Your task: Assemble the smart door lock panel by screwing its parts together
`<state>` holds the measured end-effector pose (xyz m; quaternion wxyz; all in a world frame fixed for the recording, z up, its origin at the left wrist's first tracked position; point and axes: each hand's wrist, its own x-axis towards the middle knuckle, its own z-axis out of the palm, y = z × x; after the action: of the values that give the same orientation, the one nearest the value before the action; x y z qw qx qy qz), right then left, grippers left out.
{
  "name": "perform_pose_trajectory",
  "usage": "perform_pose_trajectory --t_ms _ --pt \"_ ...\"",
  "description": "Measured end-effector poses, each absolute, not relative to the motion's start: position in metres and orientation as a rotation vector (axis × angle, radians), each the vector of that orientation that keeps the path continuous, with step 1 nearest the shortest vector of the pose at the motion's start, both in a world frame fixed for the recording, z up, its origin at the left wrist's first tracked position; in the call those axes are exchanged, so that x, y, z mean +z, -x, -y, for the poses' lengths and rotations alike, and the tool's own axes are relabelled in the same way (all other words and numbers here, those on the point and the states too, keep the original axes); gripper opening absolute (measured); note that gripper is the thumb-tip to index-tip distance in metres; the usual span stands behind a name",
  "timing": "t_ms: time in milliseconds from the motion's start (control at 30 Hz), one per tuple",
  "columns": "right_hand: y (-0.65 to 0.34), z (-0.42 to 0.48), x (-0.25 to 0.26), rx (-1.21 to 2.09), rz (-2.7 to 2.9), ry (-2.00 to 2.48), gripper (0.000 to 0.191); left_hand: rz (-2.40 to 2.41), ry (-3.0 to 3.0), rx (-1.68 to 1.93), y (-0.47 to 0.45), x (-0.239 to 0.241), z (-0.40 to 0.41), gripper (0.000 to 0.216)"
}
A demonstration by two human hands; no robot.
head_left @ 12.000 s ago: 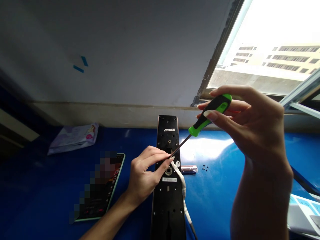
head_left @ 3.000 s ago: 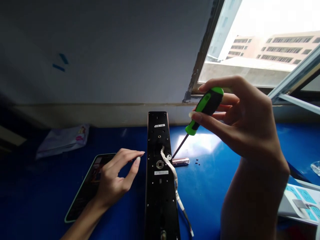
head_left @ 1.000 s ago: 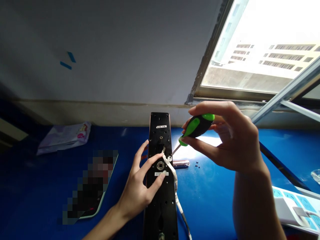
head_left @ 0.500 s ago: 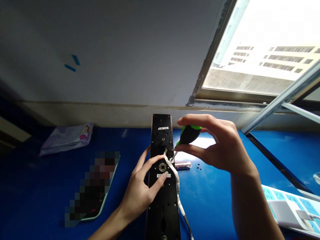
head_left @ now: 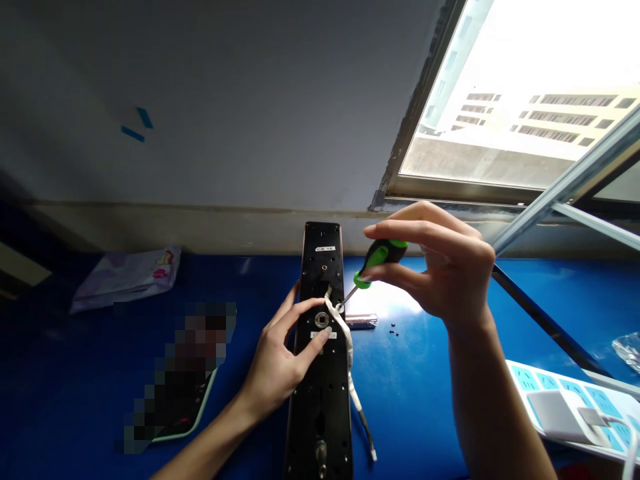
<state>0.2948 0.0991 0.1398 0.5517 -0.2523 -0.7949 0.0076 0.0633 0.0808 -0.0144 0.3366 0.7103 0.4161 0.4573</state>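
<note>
A long black door lock panel (head_left: 320,380) with a square spindle hole stands lengthwise before me, holes and white labels on its face. My left hand (head_left: 280,353) grips it from the left, fingers apart, thumb on the face by the hole and index fingertip at a white-wrapped cable (head_left: 347,347). That cable leaves the panel and hangs along its right edge to a small plug. A stubby black-and-green screwdriver (head_left: 375,262) is pinched in my right hand (head_left: 440,267). Its shaft slants down-left, the tip at a small ring beside the cable; exact seating is too small to tell.
Right of the panel, a shiny metal cylinder (head_left: 363,321) and several tiny dark screws (head_left: 393,329) lie on the blue table (head_left: 410,400). A pixelated phone (head_left: 185,387) and a plastic packet (head_left: 127,277) lie left. A power strip (head_left: 523,377) with a white charger (head_left: 560,415) is at right.
The right hand has tilted and shifted right, showing more of the screwdriver's handle and shaft. Its tip stays near the ring. The left hand keeps its place on the panel; the view has shifted slightly.
</note>
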Motion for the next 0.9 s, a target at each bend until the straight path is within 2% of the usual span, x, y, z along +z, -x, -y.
perform_pose_trajectory --t_ms 100,233,367,467,667,767,833,900 --pt "-0.296 -0.098 0.140 0.052 1.903 0.652 0.033 -1.067 -1.857 1.187 -0.064 -0.012 -0.086 0.035" --pt "-0.299 -0.094 0.141 0.345 1.932 0.676 0.039 -1.054 -1.874 1.185 -0.069 -0.009 -0.094 0.033" --pt "-0.303 -0.101 0.139 0.086 1.866 0.695 0.027 -1.079 -1.868 1.195 -0.074 -0.010 -0.102 0.034" --pt "-0.304 -0.104 0.137 -0.075 1.851 0.715 0.025 -1.118 -1.853 1.188 -0.074 -0.013 -0.106 0.035" --pt "-0.299 -0.098 0.140 0.397 1.971 0.656 0.043 -1.034 -1.848 1.075 -0.065 -0.014 -0.101 0.049" --pt "-0.299 -0.101 0.139 0.186 1.925 0.681 0.031 -1.008 -1.841 1.035 -0.064 -0.016 -0.096 0.053" --pt "-0.300 -0.104 0.138 0.015 1.873 0.722 0.032 -1.007 -1.810 1.024 -0.065 -0.017 -0.094 0.052" --pt "-0.301 -0.105 0.137 0.022 1.858 0.749 0.031 -0.998 -1.774 1.018 -0.066 -0.018 -0.092 0.052"
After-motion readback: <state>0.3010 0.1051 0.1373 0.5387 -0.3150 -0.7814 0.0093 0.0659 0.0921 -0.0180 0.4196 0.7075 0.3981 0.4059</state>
